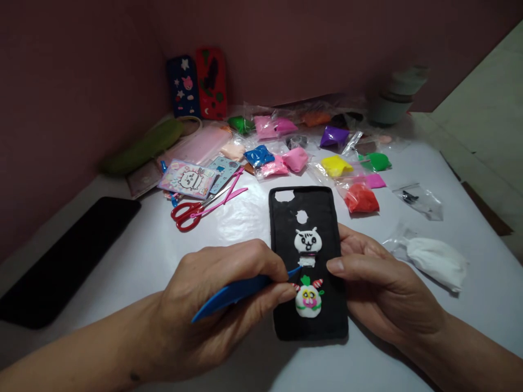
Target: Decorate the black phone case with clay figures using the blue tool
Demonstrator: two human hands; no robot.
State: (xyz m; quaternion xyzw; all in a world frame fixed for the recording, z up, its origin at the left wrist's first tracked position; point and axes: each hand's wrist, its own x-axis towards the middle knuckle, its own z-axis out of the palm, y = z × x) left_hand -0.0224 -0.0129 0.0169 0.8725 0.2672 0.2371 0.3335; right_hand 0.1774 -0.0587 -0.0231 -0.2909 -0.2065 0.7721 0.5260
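My left hand (232, 305) is closed around a blue plastic modelling tool (231, 296). Its thin tip touches the small white clay piece (307, 261) below a white cat-like clay face (308, 240). These figures sit on a black phone case (286, 316), which has openings near its top. Lower on the case is a round white clay figure (309, 301) with a green tuft, striped horns and a pink and yellow face. My right hand (384, 288) grips the case by its right edge, thumb on the front and fingers behind, partly hidden.
Red-handled scissors (190, 213) and a character card (188, 178) lie left of the case. Colourful clay packets (265, 158) spread behind it. A white clay bag (437, 261) is at right, a black phone-like slab (69, 261) at left. Two decorated cases (211, 84) lean on the wall.
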